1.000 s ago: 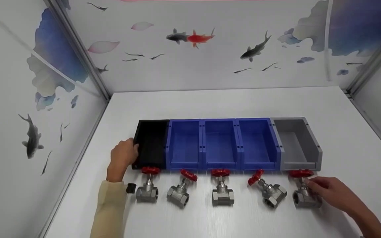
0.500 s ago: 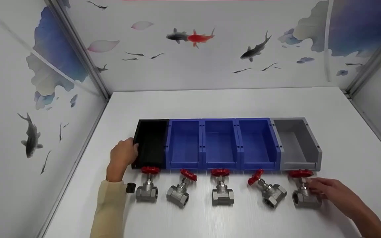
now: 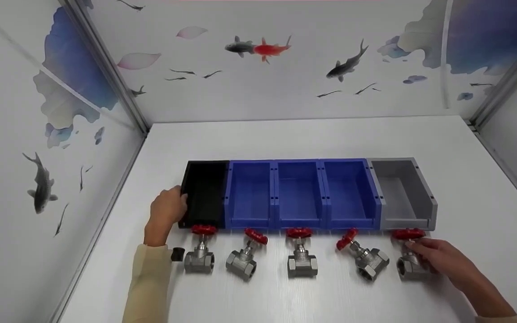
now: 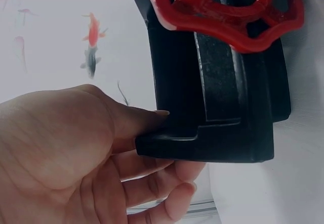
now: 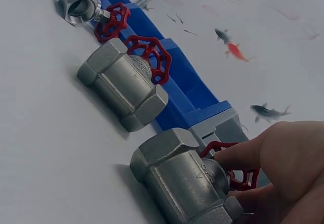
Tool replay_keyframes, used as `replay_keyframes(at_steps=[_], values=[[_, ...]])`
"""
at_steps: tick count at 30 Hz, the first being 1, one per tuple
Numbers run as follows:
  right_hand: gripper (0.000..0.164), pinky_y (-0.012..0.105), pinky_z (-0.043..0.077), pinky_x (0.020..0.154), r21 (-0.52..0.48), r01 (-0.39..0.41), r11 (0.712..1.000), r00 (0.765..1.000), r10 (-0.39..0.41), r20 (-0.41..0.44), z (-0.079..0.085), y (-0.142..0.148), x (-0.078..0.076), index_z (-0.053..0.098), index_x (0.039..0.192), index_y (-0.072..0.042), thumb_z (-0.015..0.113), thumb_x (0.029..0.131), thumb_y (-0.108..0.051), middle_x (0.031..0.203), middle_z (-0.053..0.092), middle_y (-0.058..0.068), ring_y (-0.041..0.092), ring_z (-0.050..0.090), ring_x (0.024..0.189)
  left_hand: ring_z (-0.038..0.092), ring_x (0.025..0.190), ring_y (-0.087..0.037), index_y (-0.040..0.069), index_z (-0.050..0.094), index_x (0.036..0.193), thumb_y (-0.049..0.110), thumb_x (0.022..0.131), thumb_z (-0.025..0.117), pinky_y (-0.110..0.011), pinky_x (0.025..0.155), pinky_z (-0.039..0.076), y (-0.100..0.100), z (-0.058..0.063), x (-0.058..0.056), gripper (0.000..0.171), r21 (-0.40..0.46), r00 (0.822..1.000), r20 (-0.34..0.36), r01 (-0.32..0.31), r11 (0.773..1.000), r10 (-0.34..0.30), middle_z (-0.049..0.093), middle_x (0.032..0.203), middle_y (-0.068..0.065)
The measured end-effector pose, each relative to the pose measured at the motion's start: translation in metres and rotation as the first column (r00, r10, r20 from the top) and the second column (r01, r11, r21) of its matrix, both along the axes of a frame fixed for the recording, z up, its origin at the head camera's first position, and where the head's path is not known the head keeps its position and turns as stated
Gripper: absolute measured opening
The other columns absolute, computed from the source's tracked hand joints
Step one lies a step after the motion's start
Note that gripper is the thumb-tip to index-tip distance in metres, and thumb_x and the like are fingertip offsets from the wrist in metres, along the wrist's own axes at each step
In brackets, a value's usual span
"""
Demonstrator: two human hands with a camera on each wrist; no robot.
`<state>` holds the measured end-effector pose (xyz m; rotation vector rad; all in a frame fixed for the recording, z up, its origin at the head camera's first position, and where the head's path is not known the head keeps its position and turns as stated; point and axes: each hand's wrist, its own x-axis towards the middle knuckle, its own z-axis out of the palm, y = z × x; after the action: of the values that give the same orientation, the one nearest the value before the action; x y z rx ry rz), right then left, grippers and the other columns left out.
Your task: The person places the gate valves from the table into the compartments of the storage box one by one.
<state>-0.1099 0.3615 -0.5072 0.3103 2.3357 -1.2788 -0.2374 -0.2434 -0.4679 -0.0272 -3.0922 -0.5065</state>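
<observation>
My left hand [image 3: 168, 207] grips the left wall of the black bin [image 3: 204, 195]; in the left wrist view the thumb lies inside the wall and the fingers curl outside. At the right, my right hand [image 3: 444, 260] pinches the neck of the rightmost gate valve [image 3: 413, 267], a steel body with a red handwheel [image 3: 408, 233]. This valve lies in front of the grey bin [image 3: 431, 215]. In the right wrist view, the thumb and fingers [image 5: 238, 155] reach around the neck just below the wheel, hiding part of it.
Three blue bins [image 3: 251, 224] stand side by side between the black and grey ones. Several more red-wheeled valves [image 3: 302, 265] lie along the bins' front edges on the white table [image 3: 285, 300]. Printed white walls [image 3: 285, 89] enclose the back and sides.
My right hand and forearm have shifted slightly left, with the thumb further over the valve's neck. The valve and bins look unmoved, and my left hand keeps its hold.
</observation>
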Motion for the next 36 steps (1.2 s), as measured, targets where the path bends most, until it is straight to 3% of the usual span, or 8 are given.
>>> replay_keyframes(at_steps=[7, 24, 36], values=[[0.044, 0.030, 0.040, 0.062, -0.008, -0.001, 1.000, 1.000, 0.001, 0.006, 0.0005, -0.0003, 0.0006, 0.056, 0.113, 0.003, 0.048, 0.104, -0.039, 0.080, 0.052, 0.001, 0.015, 0.048, 0.073, 0.066, 0.092, -0.046, -0.012, 0.062, 0.111, 0.013, 0.101, 0.052, -0.056, 0.076, 0.053, 0.0017, 0.0016, -0.0010, 0.029, -0.005, 1.000, 0.000, 0.014, 1.000, -0.014, 0.065, 0.101, -0.034], [0.041, 0.031, 0.042, 0.061, -0.017, -0.007, 1.000, 1.000, 0.008, 0.030, 0.0040, -0.0019, 0.0006, 0.054, 0.112, 0.003, 0.044, 0.106, -0.037, 0.079, 0.053, 0.002, 0.016, 0.048, 0.071, 0.066, 0.089, -0.047, -0.011, 0.061, 0.112, 0.012, 0.102, 0.051, -0.056, 0.072, 0.054, 0.0027, 0.0019, -0.0003, 0.027, -0.031, 1.000, 0.005, 0.007, 1.000, -0.007, 0.065, 0.099, -0.034], [0.046, 0.033, 0.041, 0.067, 0.001, -0.014, 1.000, 0.999, 0.014, 0.045, 0.0054, -0.0010, -0.0016, 0.051, 0.119, 0.005, 0.040, 0.107, -0.038, 0.088, 0.051, 0.004, 0.019, 0.047, 0.081, 0.066, 0.092, -0.048, -0.010, 0.060, 0.117, 0.013, 0.102, 0.050, -0.056, 0.074, 0.053, 0.0041, 0.0011, -0.0007, 0.029, -0.039, 1.000, -0.004, 0.003, 0.999, -0.003, 0.065, 0.102, -0.035]])
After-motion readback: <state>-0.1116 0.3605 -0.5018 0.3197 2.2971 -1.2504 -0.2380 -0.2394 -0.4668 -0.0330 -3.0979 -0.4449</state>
